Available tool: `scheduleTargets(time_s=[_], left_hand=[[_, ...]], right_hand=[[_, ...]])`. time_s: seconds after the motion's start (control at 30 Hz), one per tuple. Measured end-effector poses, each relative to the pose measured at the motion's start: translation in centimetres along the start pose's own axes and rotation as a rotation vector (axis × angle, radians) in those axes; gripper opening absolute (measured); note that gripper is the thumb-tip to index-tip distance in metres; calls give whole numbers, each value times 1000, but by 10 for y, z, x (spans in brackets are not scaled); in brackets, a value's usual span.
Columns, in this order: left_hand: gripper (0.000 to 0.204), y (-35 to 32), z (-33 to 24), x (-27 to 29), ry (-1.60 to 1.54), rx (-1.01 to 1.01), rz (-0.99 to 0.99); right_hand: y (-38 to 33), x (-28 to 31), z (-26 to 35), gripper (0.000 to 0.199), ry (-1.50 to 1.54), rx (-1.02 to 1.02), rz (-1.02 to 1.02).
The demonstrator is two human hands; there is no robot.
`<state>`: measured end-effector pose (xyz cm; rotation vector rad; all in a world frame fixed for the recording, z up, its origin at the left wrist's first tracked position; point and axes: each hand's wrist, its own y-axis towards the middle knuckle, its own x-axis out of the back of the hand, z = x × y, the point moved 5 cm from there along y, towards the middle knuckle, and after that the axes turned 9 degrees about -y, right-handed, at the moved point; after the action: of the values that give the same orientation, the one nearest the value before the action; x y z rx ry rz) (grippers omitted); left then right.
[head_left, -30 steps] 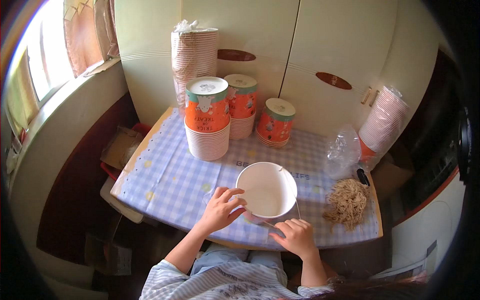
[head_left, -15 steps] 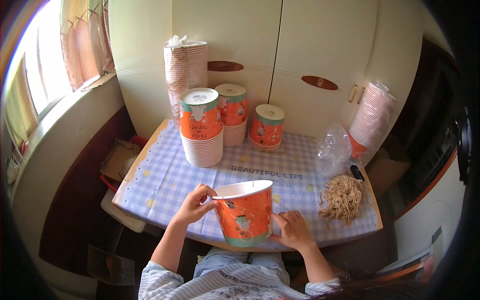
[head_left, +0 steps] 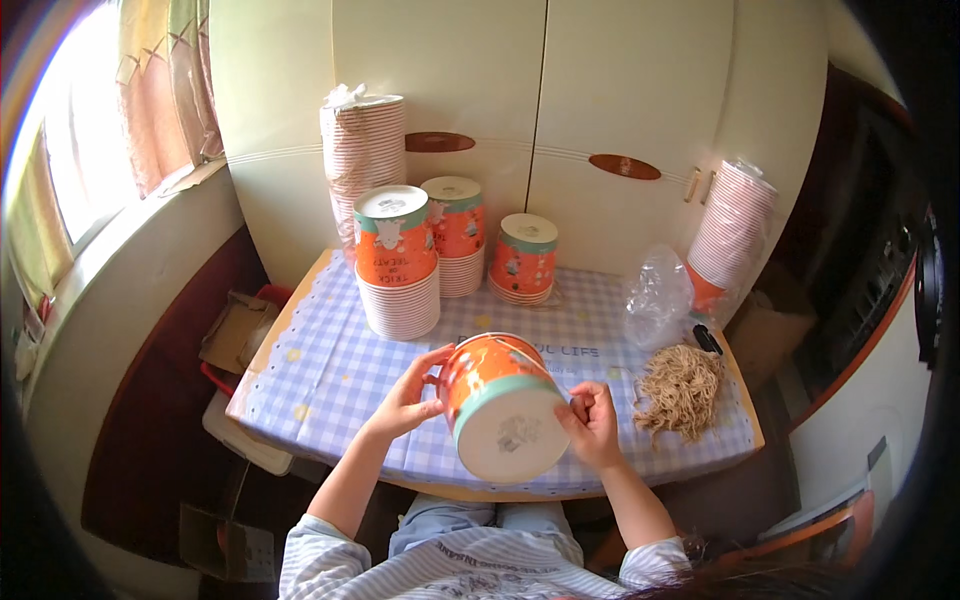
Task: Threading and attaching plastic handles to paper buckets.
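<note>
Between both hands is an orange paper bucket (head_left: pixel 510 370) with a green band, tipped so its white base faces me and its mouth points away. A thin pale cord (head_left: pixel 522 352) crosses its upper side. My left hand (head_left: pixel 410 400) grips the left side near the rim, thumb and fingers apart around the wall. My right hand (head_left: pixel 592 420) is closed on the right edge of the base, fingers curled. The bucket is held above the front of the table. Its inside is hidden.
On the checked tablecloth (head_left: pixel 330 385) stand upturned bucket stacks (head_left: pixel 398 308), with a tall wrapped stack (head_left: pixel 362 140) behind. To the right are a bundle of tan cords (head_left: pixel 680 390), a black object (head_left: pixel 707 340), a clear plastic bag (head_left: pixel 658 295) and another wrapped stack (head_left: pixel 735 225). Cabinet doors rise behind.
The bucket has turned from nearly upright to tipped, its base swinging up toward me. My right hand has risen with the base, and my left hand has shifted slightly right and up.
</note>
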<state>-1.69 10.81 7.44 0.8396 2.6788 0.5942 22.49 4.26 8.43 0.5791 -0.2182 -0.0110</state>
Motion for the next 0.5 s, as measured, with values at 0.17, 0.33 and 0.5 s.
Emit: scheduleTargets(time_s=[0.17,0.33,0.5], left_hand=[[97,8,18,-4,176,-54,83],[90,14,50,13,371,-36,-7],[67,34,110,28,681,40,-97]], right_hand=[[24,14,-19,24,31,-33,-217],[83,51,-36,20,48,-76,-352],[184,83,-57,20,110,-36,-347]])
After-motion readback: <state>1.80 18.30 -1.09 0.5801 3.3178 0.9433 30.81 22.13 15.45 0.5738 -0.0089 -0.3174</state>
